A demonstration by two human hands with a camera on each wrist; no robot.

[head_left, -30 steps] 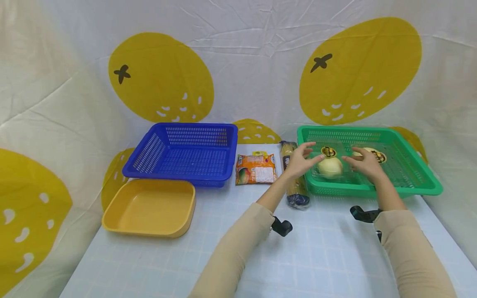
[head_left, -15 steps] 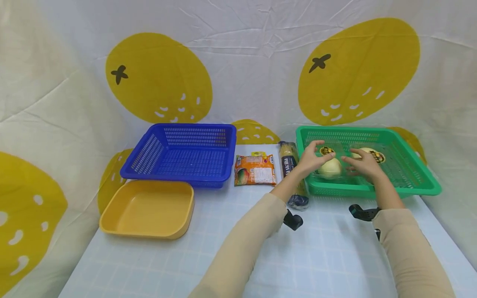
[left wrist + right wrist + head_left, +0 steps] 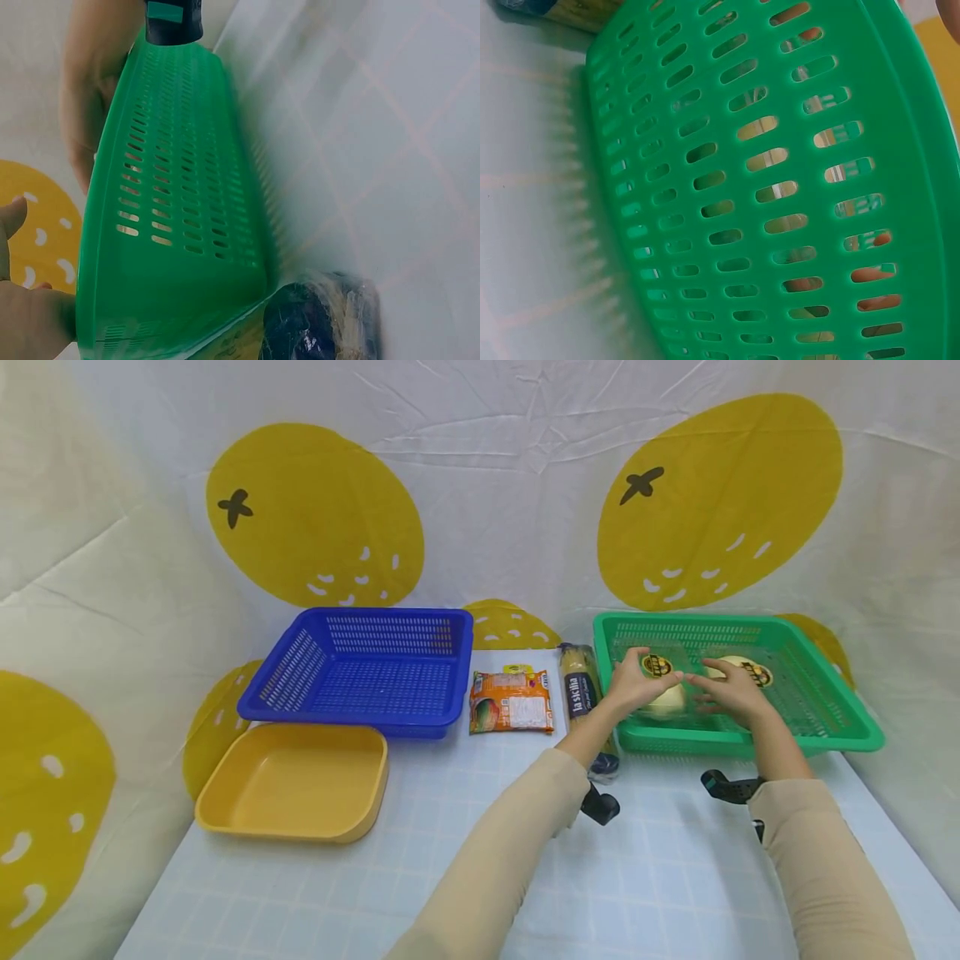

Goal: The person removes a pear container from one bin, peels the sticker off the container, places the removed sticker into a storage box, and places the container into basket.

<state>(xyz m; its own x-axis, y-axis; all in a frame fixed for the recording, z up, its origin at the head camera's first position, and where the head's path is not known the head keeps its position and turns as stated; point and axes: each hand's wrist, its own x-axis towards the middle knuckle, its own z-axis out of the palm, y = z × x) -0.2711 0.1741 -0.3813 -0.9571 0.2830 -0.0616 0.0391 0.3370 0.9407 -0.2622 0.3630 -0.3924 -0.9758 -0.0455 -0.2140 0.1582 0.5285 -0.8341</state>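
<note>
While both hands sit inside the green basket (image 3: 825, 727) at the right back part of the desk (image 3: 660, 877), the clear pack of buns (image 3: 670, 697) lies right between them, near the basket's front left corner. The left hand (image 3: 636, 687) is on the pack's left end with its fingers bent over the top by the round yellow label; the right hand (image 3: 731, 692) lies on the right end, fingers reaching toward the left one (tips nearly meeting). Whether either grip is properly clamped on the pack or just resting there, I can't tell. Just outside the basket's left wall lies a spaghetti pack (image 3: 581, 689), then an orange snack bag (image 3: 512, 702), a blue basket (image 3: 360, 672) and a yellow tray (image 3: 296, 785) at the desk's left side.
</note>
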